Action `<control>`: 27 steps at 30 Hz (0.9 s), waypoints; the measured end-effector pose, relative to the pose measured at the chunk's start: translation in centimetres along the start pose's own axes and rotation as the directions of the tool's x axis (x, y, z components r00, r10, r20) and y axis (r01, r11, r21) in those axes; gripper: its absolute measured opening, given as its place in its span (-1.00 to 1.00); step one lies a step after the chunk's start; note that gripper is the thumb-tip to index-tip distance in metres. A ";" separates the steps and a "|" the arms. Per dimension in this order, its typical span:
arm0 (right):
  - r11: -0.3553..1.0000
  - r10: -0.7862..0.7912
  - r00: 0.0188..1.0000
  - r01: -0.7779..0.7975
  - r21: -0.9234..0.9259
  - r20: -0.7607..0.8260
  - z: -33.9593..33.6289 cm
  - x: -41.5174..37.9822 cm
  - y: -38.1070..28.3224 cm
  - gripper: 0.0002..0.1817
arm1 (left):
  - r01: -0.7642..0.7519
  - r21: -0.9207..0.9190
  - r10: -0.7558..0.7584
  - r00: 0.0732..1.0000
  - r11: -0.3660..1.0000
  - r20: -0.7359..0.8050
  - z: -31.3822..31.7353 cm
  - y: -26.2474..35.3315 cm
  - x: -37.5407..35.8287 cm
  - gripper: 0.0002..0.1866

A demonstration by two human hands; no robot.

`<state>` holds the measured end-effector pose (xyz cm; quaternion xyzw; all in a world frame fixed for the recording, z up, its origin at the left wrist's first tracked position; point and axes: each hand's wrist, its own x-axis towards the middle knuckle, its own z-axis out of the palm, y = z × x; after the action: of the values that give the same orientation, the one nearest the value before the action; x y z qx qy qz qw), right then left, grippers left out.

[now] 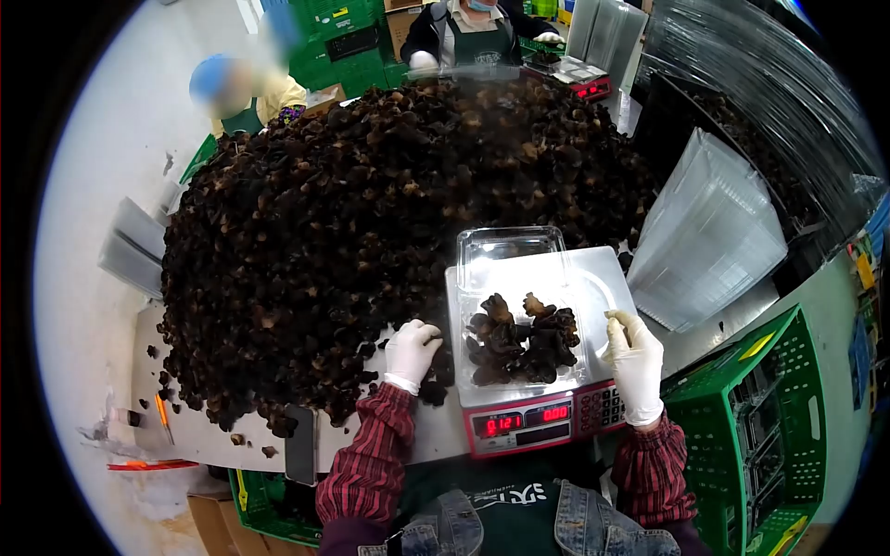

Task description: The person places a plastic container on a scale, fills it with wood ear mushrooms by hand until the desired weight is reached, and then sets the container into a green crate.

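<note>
A red-and-silver digital scale point(603, 278) stands in front of me, its red display reading 0.121 on the left. On its plate sits an open clear plastic box, holding several dark wood ear mushrooms point(521, 343); its clear lid point(510, 243) is tipped back toward the pile. My left hand point(413, 354), in a white glove, is closed at the near edge of the mushroom pile point(371, 213), left of the scale. Whatever its curled fingers hold is hidden. Right of the box, my gloved right hand point(635, 361) has its fingers pinched together; anything between them is too small to name.
Stacked clear boxes point(709, 232) lean at the right, above a green crate point(797, 417). A phone point(300, 445) lies at the table's front edge, and an orange-handled tool point(163, 419) is farther left. Two people work across the pile, one beside another scale point(591, 88).
</note>
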<state>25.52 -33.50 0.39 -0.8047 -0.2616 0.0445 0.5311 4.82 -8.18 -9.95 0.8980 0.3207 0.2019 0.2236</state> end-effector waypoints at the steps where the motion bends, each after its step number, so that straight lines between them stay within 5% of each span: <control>1: 0.983 -0.174 0.985 0.172 -0.067 -0.018 0.3 0.2 -0.2 -0.81 | 0.060 -0.081 -0.062 0.998 0.995 -0.022 -0.1 -0.1 0.1 -0.80; 3: 0.979 -0.199 0.980 0.199 -0.052 0.018 0.3 0.5 -1.8 -0.81 | -0.032 -0.246 -0.012 0.984 0.969 -0.178 -1.3 0.0 0.2 -0.87; 5: 0.942 -0.301 0.943 0.317 -0.110 0.142 0.9 1.3 -3.5 -0.81 | 0.069 -0.565 -0.196 0.967 0.822 -0.166 -3.0 0.9 -0.5 -0.88; 7: 0.872 -0.437 0.888 0.457 -0.174 0.140 2.4 2.7 -5.3 -0.82 | 0.009 -0.756 -0.249 0.947 0.655 -0.204 -4.4 -0.1 -1.8 -0.80; 9: 0.676 -0.647 0.713 0.700 -0.232 0.270 4.1 3.9 -6.5 -0.83 | 0.159 -0.815 -0.422 0.900 0.557 -0.112 -9.2 0.7 -4.2 -0.79; 11: 0.723 -0.593 0.742 0.662 -0.199 0.313 5.8 3.9 -7.2 -0.81 | 0.094 -0.779 -0.515 0.798 0.620 -0.313 -13.4 -0.2 -7.8 -0.80; 14: 0.649 -0.612 0.617 0.750 -0.132 0.495 8.1 4.2 -6.1 -0.86 | 0.345 -0.425 -0.547 0.567 0.837 -0.616 -19.6 -7.9 -17.4 -0.84; 15: 0.654 -0.612 0.612 0.748 -0.115 0.502 8.5 4.2 -5.5 -0.86 | 0.419 -0.349 -0.535 0.510 0.839 -0.673 -21.6 -11.0 -21.3 -0.82; 17: 0.546 -0.656 0.445 0.838 -0.025 0.610 9.2 4.0 -4.4 -0.93 | 0.635 0.125 -0.339 0.556 0.762 -0.759 -24.7 -17.1 -29.2 -0.70; 19: 0.483 -0.670 0.440 0.870 -0.100 0.598 8.9 4.1 -4.8 -0.89 | 0.806 0.000 -0.635 0.467 0.592 -0.615 -26.1 -17.6 -31.8 -0.55; 20: 0.431 -0.638 0.480 0.871 -0.237 0.603 8.6 3.9 -5.4 -0.90 | 0.767 0.294 -0.495 0.607 0.571 -0.622 -26.0 -17.3 -32.1 -0.42; 21: 0.368 -0.604 0.524 0.852 -0.373 0.601 8.1 3.8 -6.1 -0.90 | 0.708 0.315 -0.444 0.665 0.633 -0.601 -25.9 -17.5 -31.8 -0.40; 23: 0.558 -0.728 0.575 0.814 -0.164 0.373 6.3 4.0 -7.7 -0.92 | 0.569 0.291 -0.329 0.743 0.769 -0.583 -23.1 -11.8 -25.4 -0.40; 24: 0.619 -0.718 0.637 0.769 -0.161 0.281 5.8 3.8 -7.9 -0.93 | 0.574 -0.289 -0.639 0.628 0.766 -0.444 -20.8 -6.9 -21.0 -0.46; 25: 0.677 -0.697 0.693 0.720 -0.152 0.183 5.2 3.5 -7.8 -0.94 | 0.358 0.029 -0.318 0.862 0.933 -0.395 -18.5 -4.4 -17.9 -0.54; 26: 0.785 -0.595 0.790 0.611 -0.102 0.148 4.5 3.0 -7.5 -0.92 | 0.188 -0.067 -0.200 0.937 0.980 -0.286 -15.8 -2.4 -15.5 -0.57; 27: 0.831 -0.536 0.836 0.547 -0.100 0.120 3.7 2.5 -7.7 -0.92 | 0.019 0.036 -0.011 0.979 0.999 -0.204 -12.6 -0.9 -13.4 -0.57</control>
<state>23.49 -26.97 6.05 -0.7278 -0.5041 -0.0899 0.4562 -11.60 -13.03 -3.04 0.8743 0.3524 0.2848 0.1740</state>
